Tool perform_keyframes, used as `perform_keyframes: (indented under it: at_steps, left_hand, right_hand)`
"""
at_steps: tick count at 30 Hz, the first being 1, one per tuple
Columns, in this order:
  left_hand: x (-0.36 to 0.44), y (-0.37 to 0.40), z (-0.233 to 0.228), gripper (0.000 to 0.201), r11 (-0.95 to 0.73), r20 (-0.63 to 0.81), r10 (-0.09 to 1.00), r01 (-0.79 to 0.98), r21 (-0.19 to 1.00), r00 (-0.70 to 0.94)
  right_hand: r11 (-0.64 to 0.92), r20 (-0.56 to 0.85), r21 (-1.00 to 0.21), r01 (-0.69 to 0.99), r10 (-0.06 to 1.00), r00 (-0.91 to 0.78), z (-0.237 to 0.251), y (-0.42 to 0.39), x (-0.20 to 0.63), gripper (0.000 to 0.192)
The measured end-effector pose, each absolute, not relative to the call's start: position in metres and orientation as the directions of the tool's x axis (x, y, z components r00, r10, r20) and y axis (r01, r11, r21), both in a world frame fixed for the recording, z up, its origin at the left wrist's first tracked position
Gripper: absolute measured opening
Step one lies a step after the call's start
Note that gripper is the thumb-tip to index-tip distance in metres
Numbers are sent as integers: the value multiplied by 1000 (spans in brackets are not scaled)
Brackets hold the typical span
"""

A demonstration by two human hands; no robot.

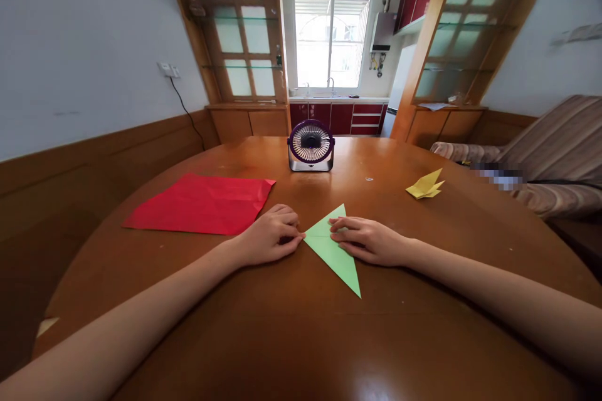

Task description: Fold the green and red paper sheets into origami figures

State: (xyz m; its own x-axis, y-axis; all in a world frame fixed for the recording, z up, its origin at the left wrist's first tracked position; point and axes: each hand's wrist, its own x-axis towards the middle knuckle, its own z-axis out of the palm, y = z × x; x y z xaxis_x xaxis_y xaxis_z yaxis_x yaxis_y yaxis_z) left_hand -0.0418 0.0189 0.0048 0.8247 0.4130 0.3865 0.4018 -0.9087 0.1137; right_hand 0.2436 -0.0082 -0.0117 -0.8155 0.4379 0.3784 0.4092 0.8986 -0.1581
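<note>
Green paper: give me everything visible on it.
The green paper is a light green sheet folded into a flat, pointed triangle with a crease across its upper part. It lies on the brown wooden table, long tip pointing toward the camera. The left hand pinches its left corner; the right hand presses flat on its right side. Nothing else touches it.

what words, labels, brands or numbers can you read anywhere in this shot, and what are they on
None can be read.
Green paper, pressed flat by the left hand and right hand: plain, no print.
Red sheet and yellow folded piece: plain.
Small fan: no legible brand.
Patch by the sofa: pixelated, unreadable.
Kitchen items beyond the table: too small to tell.
</note>
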Motion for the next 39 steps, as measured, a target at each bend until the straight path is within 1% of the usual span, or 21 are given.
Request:
perform_keyframes:
  at_steps: [3,6,10,12,18,21,24,28,31,33,34,36,39]
  left_hand:
    - [-45,23,3,28,-898,383,440,384,216,812]
    - [-49,26,3,25,-892,346,436,348,288,831]
    - [-51,29,5,30,-894,296,400,298,333,867]
    - [-51,29,4,30,-898,300,393,292,329,869]
    - [-43,28,-1,20,-927,399,362,280,250,842]
    - [-39,29,-1,22,-951,420,308,259,171,854]
    - [-36,30,0,25,-971,408,222,239,9,886]
    - [-33,29,0,27,-951,312,107,188,-245,944]
    - [-30,28,-2,29,-923,292,92,192,-334,952]
    - [-28,27,-4,28,-912,326,123,236,-335,937]
    - [-27,26,-4,28,-911,349,148,265,-317,925]
    - [-26,25,-5,26,-912,391,211,325,-251,896]
    - [-26,23,-6,24,-912,418,309,391,-125,854]
  right_hand:
    - [880,328,-188,436,475,-817,-11,-8,244,26]
    - [871,307,-199,449,490,-816,-11,-7,243,24]
    - [858,290,-228,460,511,-809,-9,-7,243,21]
    - [851,280,-248,464,521,-806,-8,-7,243,21]
    - [840,277,-324,436,525,-805,-7,-7,246,23]
    - [835,292,-357,419,526,-799,-8,-6,247,23]
    - [827,299,-395,400,527,-795,-10,-5,248,24]
    - [812,306,-453,367,529,-792,-11,-2,250,26]
    - [803,312,-494,332,520,-795,-11,-1,250,27]
    - [790,304,-525,316,521,-798,-9,0,250,28]
    - [781,297,-542,309,522,-799,-8,0,250,30]
    - [753,284,-587,297,535,-795,-6,0,252,37]
    - [697,278,-669,258,557,-783,0,0,256,57]
